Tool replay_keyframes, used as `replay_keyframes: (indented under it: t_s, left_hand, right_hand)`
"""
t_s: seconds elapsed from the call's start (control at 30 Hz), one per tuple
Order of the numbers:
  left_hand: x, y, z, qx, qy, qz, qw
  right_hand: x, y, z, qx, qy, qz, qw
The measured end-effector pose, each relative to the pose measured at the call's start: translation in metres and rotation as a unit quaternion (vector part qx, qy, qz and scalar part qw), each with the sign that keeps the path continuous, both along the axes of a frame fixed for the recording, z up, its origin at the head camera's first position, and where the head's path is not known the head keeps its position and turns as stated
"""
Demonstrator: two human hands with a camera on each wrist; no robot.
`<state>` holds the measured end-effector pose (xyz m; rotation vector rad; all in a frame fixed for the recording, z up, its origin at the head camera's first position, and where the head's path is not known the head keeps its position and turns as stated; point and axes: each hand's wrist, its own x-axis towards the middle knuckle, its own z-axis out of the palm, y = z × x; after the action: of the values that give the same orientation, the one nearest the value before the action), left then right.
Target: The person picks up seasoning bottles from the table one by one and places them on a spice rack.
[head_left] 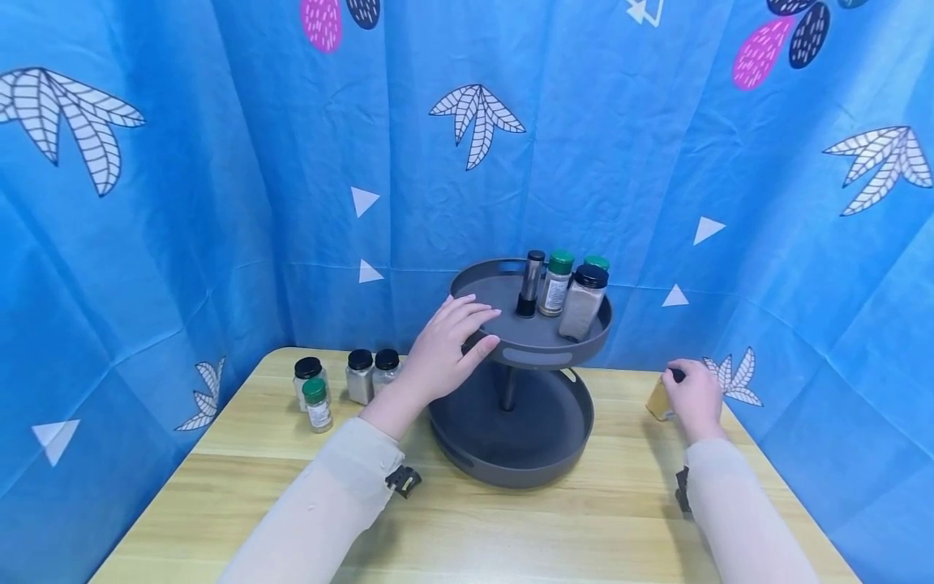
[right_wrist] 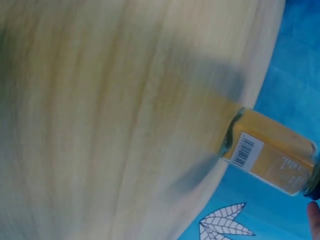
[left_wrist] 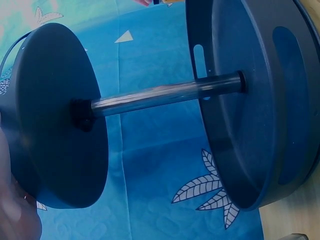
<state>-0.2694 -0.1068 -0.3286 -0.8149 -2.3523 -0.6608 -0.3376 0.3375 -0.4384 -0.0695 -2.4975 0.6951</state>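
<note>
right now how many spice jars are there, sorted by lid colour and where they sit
Black-lidded jars on the table, left: 3
Green-lidded jar on the table, left: 1
Green-lidded jars on the rack's top tier: 2
Black-lidded jar on the top tier: 1
Slim dark grinder on the top tier: 1
Yellow jar at the right hand: 1
Total: 9

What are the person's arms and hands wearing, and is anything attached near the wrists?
Both arms are covered to the wrist by long, thin, pale cream sleeves: the left sleeve and the right sleeve. The left hand and right hand are bare, with no gloves visible. A small black device sits at the left cuff, and a similar black clip at the right cuff.
</note>
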Motion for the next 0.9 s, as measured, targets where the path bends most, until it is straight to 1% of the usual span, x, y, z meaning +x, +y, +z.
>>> replay_keyframes:
  t_s: [0.23,0.4,0.5,0.63,0.9]
  left_hand:
    - [-0.002,0.000,-0.001,-0.001,0.007,-0.003,1.0000]
    - [-0.003,-0.001,-0.001,0.000,0.009,-0.003,1.0000]
    - [-0.003,-0.001,-0.001,-0.002,0.012,-0.001,0.9999]
    - [-0.003,-0.002,0.000,-0.003,0.009,0.002,1.0000]
    - [-0.002,-0.001,-0.001,-0.003,0.003,0.003,1.0000]
  right_hand:
    - [0.002,0.004,-0.005,0.018,-0.002,0.001,0.9998]
    - [0.002,0.004,-0.007,0.018,-0.003,0.009,0.9998]
    - [0.001,0.004,-0.008,0.016,0.005,0.013,0.9998]
    - [-0.001,0.003,-0.009,0.026,0.017,0.019,0.9993]
    - [-0.001,0.003,-0.013,0.043,0.013,0.008,0.9989]
